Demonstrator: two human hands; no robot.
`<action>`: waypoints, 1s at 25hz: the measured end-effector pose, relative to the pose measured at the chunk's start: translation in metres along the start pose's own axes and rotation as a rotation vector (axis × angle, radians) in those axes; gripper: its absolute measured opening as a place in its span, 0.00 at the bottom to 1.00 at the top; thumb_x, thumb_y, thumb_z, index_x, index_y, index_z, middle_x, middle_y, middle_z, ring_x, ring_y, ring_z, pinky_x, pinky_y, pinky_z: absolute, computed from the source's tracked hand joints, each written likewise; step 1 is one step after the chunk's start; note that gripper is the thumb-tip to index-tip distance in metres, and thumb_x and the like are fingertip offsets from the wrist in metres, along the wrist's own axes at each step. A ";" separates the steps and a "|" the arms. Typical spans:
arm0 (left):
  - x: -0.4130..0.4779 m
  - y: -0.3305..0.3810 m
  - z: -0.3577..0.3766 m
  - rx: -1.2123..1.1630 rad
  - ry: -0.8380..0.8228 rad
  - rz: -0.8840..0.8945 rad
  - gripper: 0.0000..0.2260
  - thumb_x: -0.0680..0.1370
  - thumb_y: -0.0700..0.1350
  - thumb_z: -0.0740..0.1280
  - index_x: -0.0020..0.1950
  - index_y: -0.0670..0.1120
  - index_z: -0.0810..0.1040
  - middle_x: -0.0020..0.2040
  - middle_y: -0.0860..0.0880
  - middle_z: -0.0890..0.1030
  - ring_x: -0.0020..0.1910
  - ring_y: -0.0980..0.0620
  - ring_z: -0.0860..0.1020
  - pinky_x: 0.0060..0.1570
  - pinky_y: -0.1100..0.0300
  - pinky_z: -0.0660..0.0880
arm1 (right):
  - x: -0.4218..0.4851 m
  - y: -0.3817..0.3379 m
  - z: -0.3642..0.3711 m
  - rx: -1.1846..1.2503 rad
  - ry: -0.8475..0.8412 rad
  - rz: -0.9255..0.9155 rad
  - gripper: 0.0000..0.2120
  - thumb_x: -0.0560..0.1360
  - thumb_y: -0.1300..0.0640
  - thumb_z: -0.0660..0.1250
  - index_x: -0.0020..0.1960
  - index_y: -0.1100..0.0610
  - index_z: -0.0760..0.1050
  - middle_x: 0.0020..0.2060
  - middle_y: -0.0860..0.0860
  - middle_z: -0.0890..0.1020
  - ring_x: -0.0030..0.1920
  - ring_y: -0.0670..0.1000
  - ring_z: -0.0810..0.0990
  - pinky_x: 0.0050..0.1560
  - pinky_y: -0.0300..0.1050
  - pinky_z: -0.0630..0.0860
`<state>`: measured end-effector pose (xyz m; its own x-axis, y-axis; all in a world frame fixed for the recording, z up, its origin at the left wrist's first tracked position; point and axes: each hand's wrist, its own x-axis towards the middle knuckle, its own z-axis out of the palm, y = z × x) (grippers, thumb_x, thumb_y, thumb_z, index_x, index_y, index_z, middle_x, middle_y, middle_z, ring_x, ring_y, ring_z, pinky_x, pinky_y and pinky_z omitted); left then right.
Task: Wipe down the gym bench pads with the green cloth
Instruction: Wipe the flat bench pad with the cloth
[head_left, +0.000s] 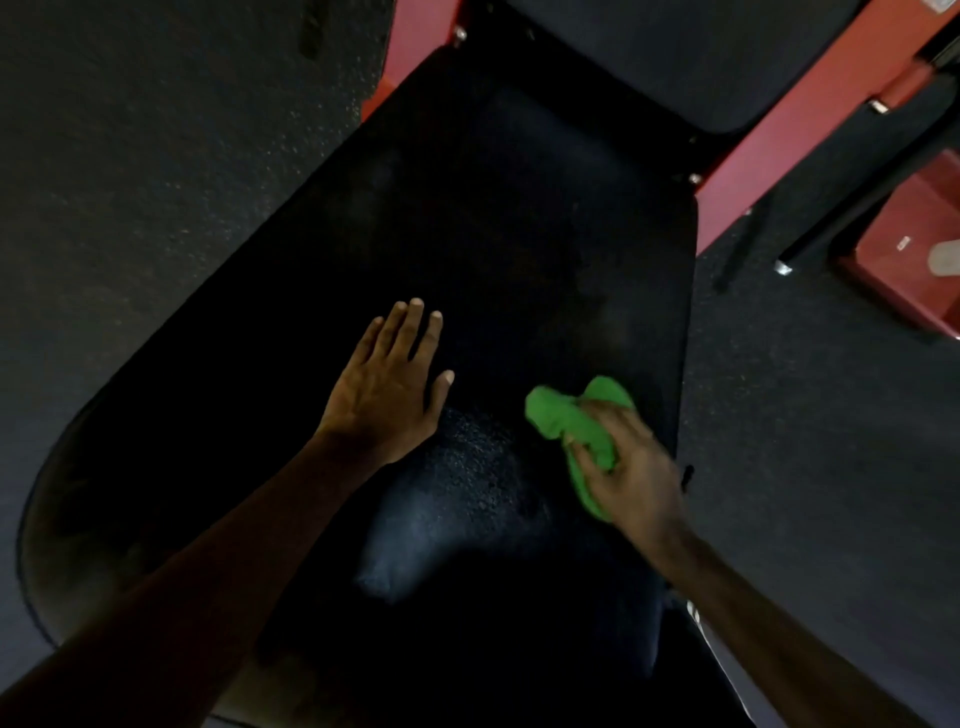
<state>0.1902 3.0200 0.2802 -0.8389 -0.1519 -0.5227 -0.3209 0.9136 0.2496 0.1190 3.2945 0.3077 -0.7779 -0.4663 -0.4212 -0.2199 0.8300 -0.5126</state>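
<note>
- The left hand (387, 387) lies flat, palm down, its fingers (410, 332) straight and close together and the thumb held out to the side.
- The right hand (628, 467), slightly blurred, is curled round a bunched bright-green cloth (558, 415), gripping it.
- Both bare forearms (208, 561) reach in from below, converging.

A gym, probably — black padded bench (493, 234) on a red metal frame (779, 119), speckled rubber flooring (156, 130).

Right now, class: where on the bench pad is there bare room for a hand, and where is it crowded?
Bare: the pad between the hands and the red frame; the gap between left hand and green cloth. Crowded: the right edge, where the right hand grips the cloth.
</note>
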 end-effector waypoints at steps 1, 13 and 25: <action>0.000 0.000 0.000 0.008 0.002 -0.004 0.32 0.82 0.58 0.49 0.82 0.43 0.51 0.82 0.40 0.51 0.82 0.44 0.49 0.80 0.50 0.45 | 0.020 0.016 -0.003 -0.025 0.058 0.055 0.21 0.76 0.55 0.72 0.67 0.50 0.75 0.65 0.51 0.78 0.59 0.58 0.80 0.57 0.53 0.78; -0.001 0.002 0.000 0.011 0.022 -0.014 0.31 0.83 0.57 0.51 0.82 0.43 0.51 0.82 0.40 0.52 0.82 0.45 0.49 0.79 0.51 0.44 | -0.016 0.000 -0.002 -0.003 0.049 0.193 0.21 0.75 0.55 0.73 0.67 0.51 0.76 0.63 0.50 0.79 0.58 0.55 0.79 0.55 0.50 0.77; 0.000 0.002 -0.003 0.032 -0.002 -0.013 0.31 0.83 0.58 0.48 0.82 0.43 0.49 0.82 0.41 0.49 0.82 0.45 0.47 0.79 0.52 0.43 | 0.175 0.012 -0.007 0.018 0.220 0.481 0.15 0.76 0.48 0.67 0.60 0.52 0.77 0.56 0.58 0.81 0.56 0.64 0.80 0.54 0.52 0.74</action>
<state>0.1880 3.0211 0.2828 -0.8337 -0.1630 -0.5276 -0.3175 0.9232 0.2166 -0.0237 3.2247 0.2329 -0.8939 0.0423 -0.4462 0.2004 0.9282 -0.3135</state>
